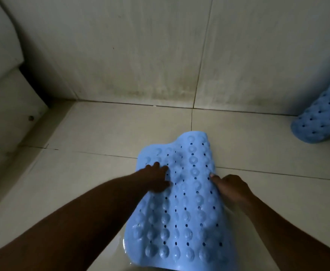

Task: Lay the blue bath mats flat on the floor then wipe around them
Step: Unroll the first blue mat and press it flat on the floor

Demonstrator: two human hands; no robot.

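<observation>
I saw tiled floor (101, 133) below tiled wall (140, 55) | blue mat (185, 212), long axis pointed at wall | left hand (156, 178) pressed flat, right hand (230, 186) pinched its edge

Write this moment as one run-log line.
left hand: presses near mat | right hand: grips its edge | second mat: untouched

The left arm (72, 222) enters from 8 o'clock. The left hand (157, 178) lies palm-down with fingers straight and spread, pressing on the mat (189, 212). The right arm (297, 231) enters from 4 o'clock. The right hand (231, 187) is knuckles-up with fingers curled, pinching the mat's edge, fingertips toward 10 o'clock.
</observation>
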